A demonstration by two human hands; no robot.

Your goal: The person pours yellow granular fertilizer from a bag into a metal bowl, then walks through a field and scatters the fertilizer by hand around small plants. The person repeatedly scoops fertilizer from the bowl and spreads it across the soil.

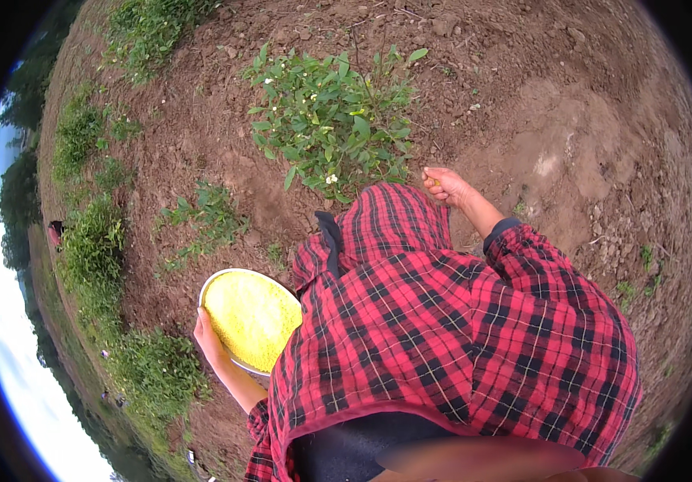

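My left hand (212, 344) grips the outer side of a pale round basin (203, 288) at my left hip. Fine yellow granules (249, 319) fill the basin, and my shirt covers part of its right side. Out to the front right, my right hand (447, 188) is curled closed, with a bit of yellow (436, 182) showing between the fingers, apparently the same granules. Just left of that hand grows a leafy green shrub (334, 117) with small white flowers. The hand hangs above bare soil near the shrub's base, apart from its leaves.
Brown, cloddy soil (569, 138) slopes around me. A smaller shrub (208, 220) stands ahead of the basin. More bushes (93, 241) run along the left, with another shrub (147, 33) at the upper left. My red plaid shirt (394, 313) hides the ground below.
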